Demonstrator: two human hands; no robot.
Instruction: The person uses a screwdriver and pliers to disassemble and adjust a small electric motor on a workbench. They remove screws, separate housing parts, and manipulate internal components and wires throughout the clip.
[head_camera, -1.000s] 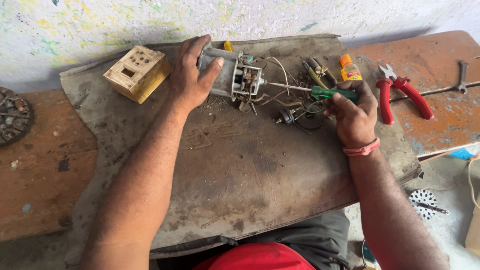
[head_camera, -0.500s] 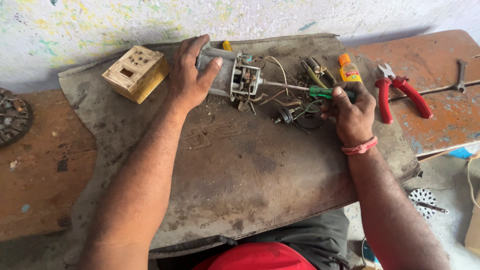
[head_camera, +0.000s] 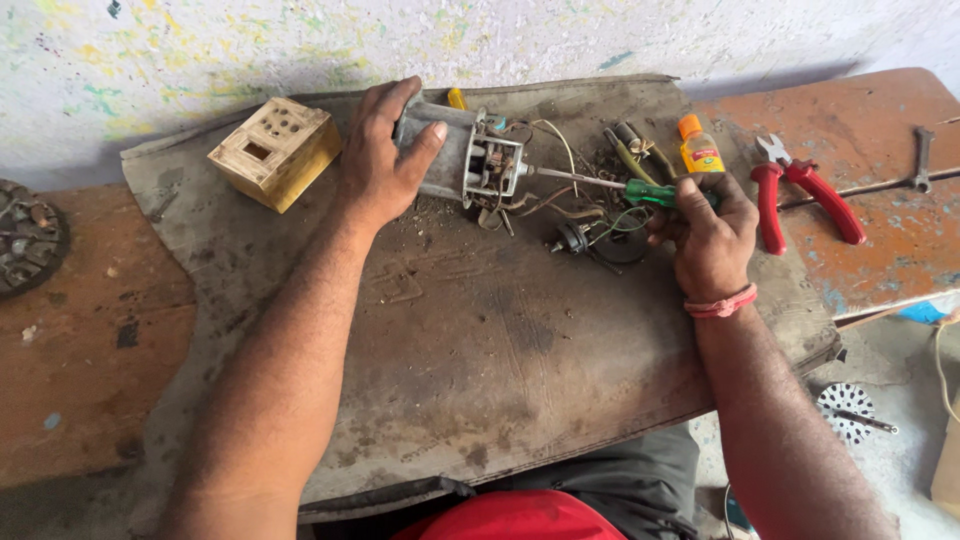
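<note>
My left hand grips a grey metal switch unit lying on its side on a dirty grey mat. Loose wires trail from the unit's open end. My right hand is closed around the green handle of a screwdriver. Its metal shaft points left, with the tip at the unit's open end. A pink band circles my right wrist.
A yellowish switch box sits left of my left hand. A small orange-capped bottle, red-handled pliers and a spanner lie on the orange bench at right. A round metal grille rests at far left.
My right hand has shifted slightly with the screwdriver, keeping its tip at the unit. My left hand stays on the unit.
</note>
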